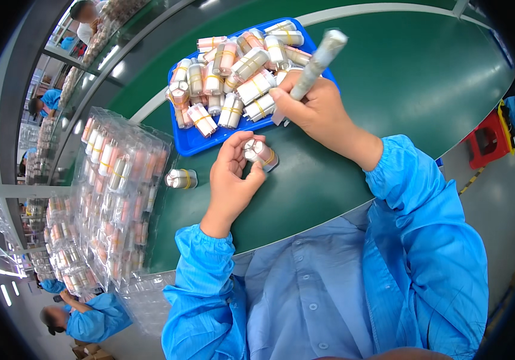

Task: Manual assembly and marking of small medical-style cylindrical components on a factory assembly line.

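Observation:
My left hand [228,177] is closed round a small bundle of cylinders [262,153] bound with a yellow band, its white round ends facing up. It stands on the green tabletop, just in front of the blue tray [200,144]. In my right hand [314,111] is a stick-like tool with a thick, whitish wrapped handle [322,63], tilted up to the right. The tool's lower end is near the tray's front edge and mostly hidden by my fingers. Another banded bundle [181,178] lies left of my left hand.
Many white, grey and pink banded bundles [227,78] are heaped in the tray. Clear plastic trays [113,198] filled with bundles are stacked at the left. A red stool [487,139] stands beyond the table's right edge. Other people in blue [98,318] are at the far left.

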Motion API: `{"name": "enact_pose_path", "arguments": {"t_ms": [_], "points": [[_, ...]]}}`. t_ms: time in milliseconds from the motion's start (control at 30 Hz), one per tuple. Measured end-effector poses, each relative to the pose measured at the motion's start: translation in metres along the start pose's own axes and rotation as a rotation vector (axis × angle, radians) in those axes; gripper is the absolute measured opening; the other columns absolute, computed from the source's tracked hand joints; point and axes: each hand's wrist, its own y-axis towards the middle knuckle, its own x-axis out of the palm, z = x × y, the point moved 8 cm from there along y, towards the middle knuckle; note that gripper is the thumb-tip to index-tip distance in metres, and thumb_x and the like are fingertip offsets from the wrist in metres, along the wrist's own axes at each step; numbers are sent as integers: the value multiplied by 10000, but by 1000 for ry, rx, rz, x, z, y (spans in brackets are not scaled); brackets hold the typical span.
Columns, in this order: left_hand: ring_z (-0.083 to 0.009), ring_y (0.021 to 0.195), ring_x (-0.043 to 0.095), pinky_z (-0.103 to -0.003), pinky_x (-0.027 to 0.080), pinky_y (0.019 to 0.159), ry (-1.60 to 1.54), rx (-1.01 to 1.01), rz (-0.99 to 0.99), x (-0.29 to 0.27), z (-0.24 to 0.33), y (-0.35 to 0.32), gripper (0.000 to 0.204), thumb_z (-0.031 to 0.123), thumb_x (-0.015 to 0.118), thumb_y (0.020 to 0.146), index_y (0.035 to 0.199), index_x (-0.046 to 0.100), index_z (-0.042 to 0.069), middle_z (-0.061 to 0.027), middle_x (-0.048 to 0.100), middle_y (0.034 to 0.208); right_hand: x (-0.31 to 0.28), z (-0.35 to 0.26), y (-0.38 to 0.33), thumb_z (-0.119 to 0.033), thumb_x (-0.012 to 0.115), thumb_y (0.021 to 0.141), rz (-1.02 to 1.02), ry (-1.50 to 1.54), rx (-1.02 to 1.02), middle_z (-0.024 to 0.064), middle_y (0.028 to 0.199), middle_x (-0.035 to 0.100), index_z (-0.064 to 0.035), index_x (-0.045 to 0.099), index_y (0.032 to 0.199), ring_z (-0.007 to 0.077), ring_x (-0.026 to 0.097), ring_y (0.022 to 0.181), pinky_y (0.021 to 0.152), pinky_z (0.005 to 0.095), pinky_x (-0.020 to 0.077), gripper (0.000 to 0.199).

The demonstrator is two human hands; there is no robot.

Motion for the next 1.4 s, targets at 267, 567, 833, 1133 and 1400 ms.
{"name": "enact_pose_path", "arguments": {"t_ms": [267,567,833,1133,1400], "points": [[-310,1221,635,-433,499,1075,-339,-123,-24,-10,-14,3,498,13,600,894,1379,496,-42,-219,641,1297,17,4,-9,-243,682,902,-81,-221,-101,139,759,648,-9,641,812,303,634,662,626,409,507,254],[-301,1237,621,-437,506,1073,-393,-138,-25,-17,-14,-20,486,-22,579,910,1384,476,-50,-212,633,1275,15,15,-7,-258,687,905,-77,-223,-51,136,730,641,-22,653,827,305,628,654,625,420,498,251],[-304,1211,640,-431,524,1052,-332,-163,106,-36,-16,-44,479,26,644,921,1374,506,-45,-195,647,1261,18,14,-11,-254,682,924,-100,-258,-86,127,721,630,-24,647,826,298,607,643,610,421,477,252],[-166,964,654,-297,529,866,495,152,306,-41,36,-67,441,33,787,832,1224,589,2,-74,655,1064,20,19,-8,-241,702,908,-95,-289,-71,128,713,630,-6,632,787,279,606,627,595,404,476,273],[-292,871,643,-399,523,761,1198,50,612,-91,75,-103,435,119,744,814,1193,577,-15,-144,638,965,21,17,-13,-204,740,883,-94,-266,-72,120,712,638,-10,662,816,244,606,609,577,376,475,220]]}}
